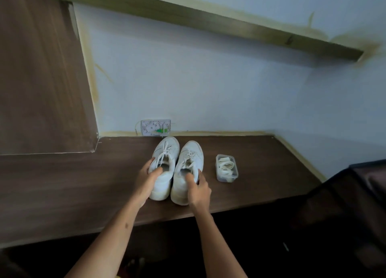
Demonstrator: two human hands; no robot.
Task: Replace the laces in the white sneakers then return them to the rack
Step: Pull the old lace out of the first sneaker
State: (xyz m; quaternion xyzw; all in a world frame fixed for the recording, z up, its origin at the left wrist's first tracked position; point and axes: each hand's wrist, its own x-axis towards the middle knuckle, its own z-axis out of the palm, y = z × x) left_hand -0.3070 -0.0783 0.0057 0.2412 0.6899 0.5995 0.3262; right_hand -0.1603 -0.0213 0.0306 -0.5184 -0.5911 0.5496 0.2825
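Observation:
Two white sneakers stand side by side on the dark wooden desk (62, 177), toes toward the wall, both laced. My left hand (146, 179) grips the heel collar of the left sneaker (165, 152), thumb inside the opening. My right hand (198, 189) grips the heel collar of the right sneaker (191, 154) the same way. To the right of the shoes sits a small clear plastic box (227, 168) holding folded cream laces.
A wall socket plate (155, 127) sits on the wall just behind the shoes. A brown cabinet panel (37, 79) rises at the left, a wooden shelf (208, 20) runs overhead, and a dark fabric object (344, 204) fills the right foreground.

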